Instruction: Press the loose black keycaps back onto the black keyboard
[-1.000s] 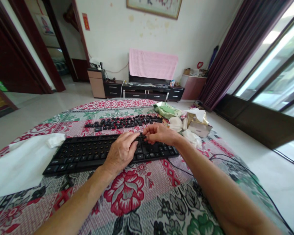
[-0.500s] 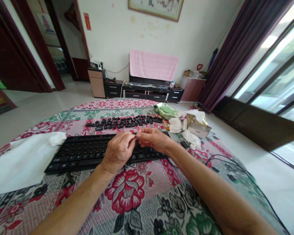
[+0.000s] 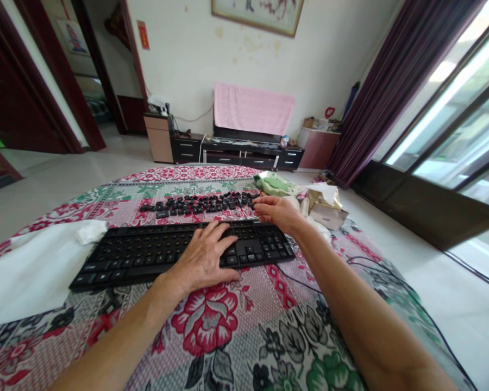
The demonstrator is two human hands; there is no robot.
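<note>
A black keyboard point(image 3: 142, 247) lies across the table, most of its keys stripped of their caps; the bottom row and the number pad still carry some. My left hand point(image 3: 207, 255) rests open on it right of the middle, fingers spread and thumb at the front edge. Beyond the keyboard, loose black keycaps point(image 3: 204, 204) lie in a long heap. At the heap's right end is my right hand point(image 3: 279, 212), its fingers drawn together and the tips touching the keycaps. What sits between those fingertips is too small to make out.
A white cloth point(image 3: 32, 266) lies left of the keyboard. To the right are a green plastic package point(image 3: 277, 183), crumpled white tissue and an open box point(image 3: 328, 212). A black cable point(image 3: 407, 282) runs over the patterned tablecloth point(image 3: 206, 320) at the right.
My hands were together over the keyboard, fingertips meeting on something small and dark. They have parted: the left has opened flat onto the keyboard, the right has moved up and right to the keycaps.
</note>
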